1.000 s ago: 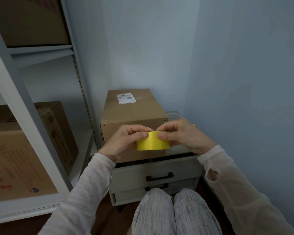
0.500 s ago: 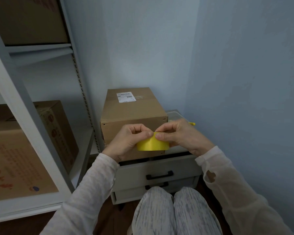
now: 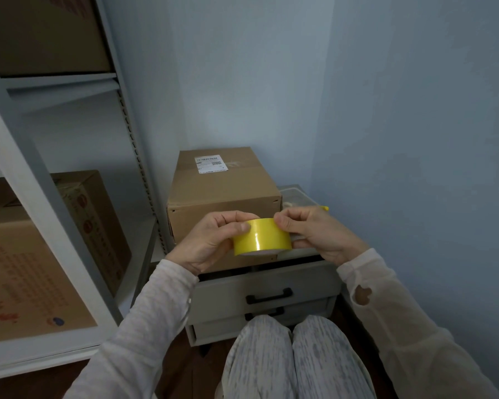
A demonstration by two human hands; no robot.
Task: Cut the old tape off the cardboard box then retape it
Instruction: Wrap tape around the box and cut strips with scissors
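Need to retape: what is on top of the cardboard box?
A white label, far end of the cardboard box; the yellow tape roll and left hand cover only its front.

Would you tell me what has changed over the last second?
The thumbs of the left hand and right hand, which met atop the tape, have slid apart to its edges. Both hands still hold it before the box, which has not moved.

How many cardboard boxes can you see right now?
4: the centre box on the drawer unit; the top-shelf box; on the lower shelf, a front box and a rear box. Others may be hidden.
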